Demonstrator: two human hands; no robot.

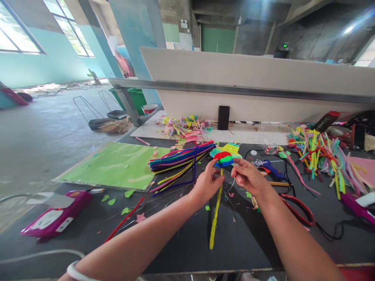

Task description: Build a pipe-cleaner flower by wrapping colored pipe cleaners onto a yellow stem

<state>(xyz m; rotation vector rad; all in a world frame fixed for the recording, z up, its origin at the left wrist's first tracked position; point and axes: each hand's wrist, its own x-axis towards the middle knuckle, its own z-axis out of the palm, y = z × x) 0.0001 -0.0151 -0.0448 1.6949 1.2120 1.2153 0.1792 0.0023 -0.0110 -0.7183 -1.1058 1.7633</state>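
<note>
Between my two hands is a pipe-cleaner craft with a rounded red, green and blue top [225, 159] and a long yellow stem [216, 220] hanging down toward me. My left hand [206, 182] pinches its left side, the thumb beside the stem. On the opposite side, my right hand [249, 176] has fingertips closed at the blue edge. Just behind lies a yellow and turquoise fuzzy shape [232, 148], partly covered. A bundle of pipe cleaners [178, 157], mostly dark blue, red and black, rests left of the hands.
Scissors with red handles [299, 208] and a blue glue gun [274, 169] lie right. Purple devices [57, 214] flank both sides. Green sheets [114, 166] are at left. Piles of cut pipe cleaners [318, 152] and a phone [223, 118] stand toward the back board.
</note>
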